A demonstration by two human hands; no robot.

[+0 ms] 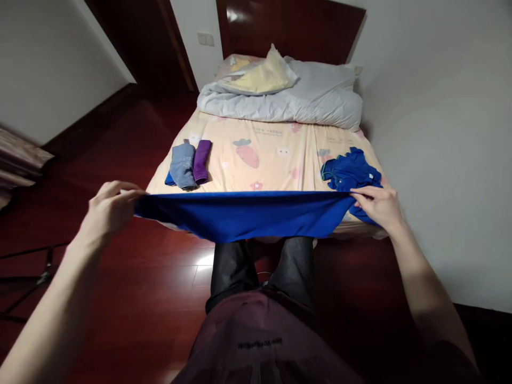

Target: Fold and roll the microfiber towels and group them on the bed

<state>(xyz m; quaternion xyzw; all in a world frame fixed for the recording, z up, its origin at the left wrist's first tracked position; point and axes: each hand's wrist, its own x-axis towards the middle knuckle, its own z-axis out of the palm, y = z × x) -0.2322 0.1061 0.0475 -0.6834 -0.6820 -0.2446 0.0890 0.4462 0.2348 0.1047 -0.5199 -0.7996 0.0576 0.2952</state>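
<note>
A blue cloth (248, 216) is stretched taut between my hands, in front of the bed's near edge. My left hand (114, 205) pinches its left corner, and my right hand (378, 205) pinches the right one between thumb and fingers. The lower part of the cloth hangs down over my legs. Beyond my right hand, a crumpled blue garment (352, 169) with a thin green edge lies on the bed. Farther left on the bed are a grey-blue folded cloth (183, 165) and a purple rolled cloth (202, 161), side by side, with a bit of blue fabric under the grey-blue one.
The bed (276, 154) has a peach sheet with carrot prints. A grey quilt (320, 98) and a pale yellow pillow (266, 74) are bunched at the headboard (292, 29). A white wall stands close on the right. Black metal legs (44, 274) stand at the lower left.
</note>
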